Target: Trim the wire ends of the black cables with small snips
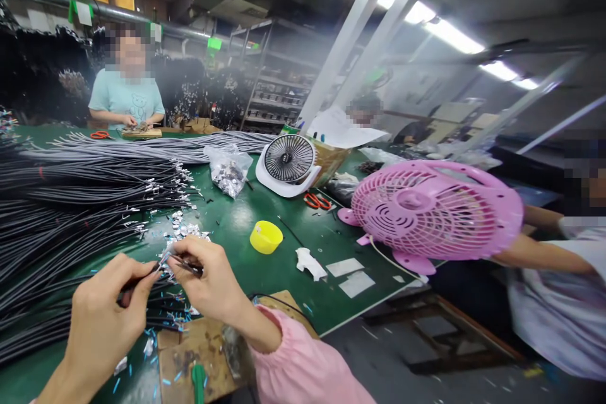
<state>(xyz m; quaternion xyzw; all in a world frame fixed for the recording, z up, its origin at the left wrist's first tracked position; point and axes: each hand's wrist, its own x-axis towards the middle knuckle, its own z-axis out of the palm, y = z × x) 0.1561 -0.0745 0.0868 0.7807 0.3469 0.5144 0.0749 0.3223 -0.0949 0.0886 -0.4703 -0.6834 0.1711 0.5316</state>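
Note:
My left hand (104, 315) pinches a black cable (149, 268) close to its stripped end, where thin light-coloured wires (164, 259) stick out. Right beside it, my right hand (211, 278) is closed round a slim dark tool (189, 265), mostly covered by the fingers. The fingertips of both hands nearly meet at the wires. Below and behind them lie bundles of black cables (80, 202) with stripped ends. Small white pieces (189, 230) are heaped just beyond my hands.
A yellow cup (266, 237), a small white fan (288, 161), orange-handled scissors (317, 201) and a bag of small parts (230, 170) are on the green table (237, 214). A pink fan (435, 208) stands right. A wooden board (189, 353) lies nearest me. Several people sit around.

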